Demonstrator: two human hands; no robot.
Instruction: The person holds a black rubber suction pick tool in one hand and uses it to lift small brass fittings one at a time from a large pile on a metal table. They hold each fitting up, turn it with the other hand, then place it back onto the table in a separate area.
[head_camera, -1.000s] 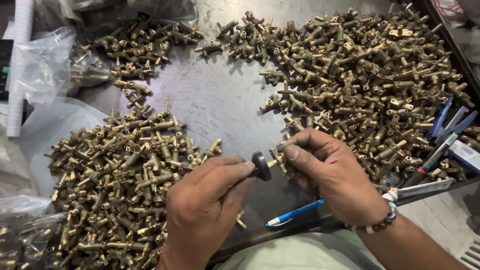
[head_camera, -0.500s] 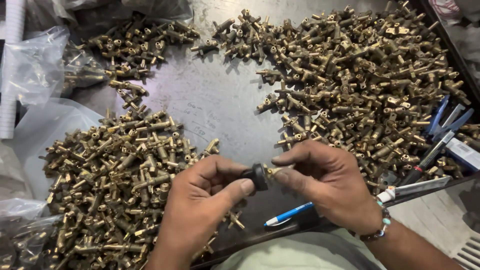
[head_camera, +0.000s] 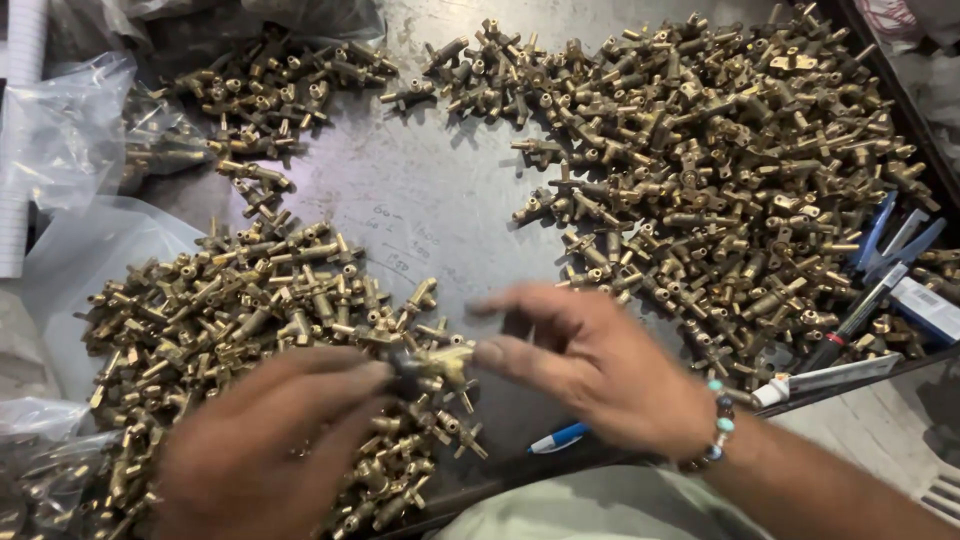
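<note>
Both hands, left hand (head_camera: 255, 450) and right hand (head_camera: 600, 365), had fingers clamped on one brass fitting (head_camera: 440, 362); the three o'clock heap (head_camera: 720, 170) looked bigger than the nine o'clock pile (head_camera: 240, 310).

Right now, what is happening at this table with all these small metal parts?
A person holds one small brass fitting between both hands: the left hand at its dark end, the right hand at its brass end. The hands are blurred. The dark metal table carries one pile of brass fittings at the left and a larger pile at the right. A blue pen lies near the right wrist.
</note>
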